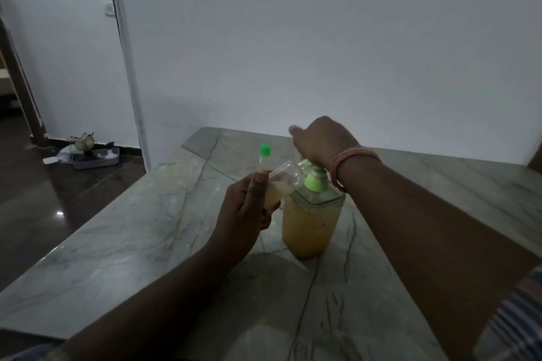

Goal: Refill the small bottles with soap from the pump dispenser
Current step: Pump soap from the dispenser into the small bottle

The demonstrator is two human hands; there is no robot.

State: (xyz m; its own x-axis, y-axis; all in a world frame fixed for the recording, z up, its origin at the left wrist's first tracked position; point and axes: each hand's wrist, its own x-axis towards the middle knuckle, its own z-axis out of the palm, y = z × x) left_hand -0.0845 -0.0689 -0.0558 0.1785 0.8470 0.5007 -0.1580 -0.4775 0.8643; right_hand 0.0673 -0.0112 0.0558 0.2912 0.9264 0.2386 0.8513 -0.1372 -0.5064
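While our right hand [319, 141] presses the pump dispenser [312, 214], our left hand [249, 214] grips a half-filled small bottle [281, 183] at its spout; beyond our left fingers, a capped bottle [264, 155] waits.

Head camera looks down, close over table [117, 243].

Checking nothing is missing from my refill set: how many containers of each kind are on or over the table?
Pump dispenser: 1
Small bottle held tilted in the left hand, uncapped: 1
Small bottle with green cap, standing behind: 1
Total: 3
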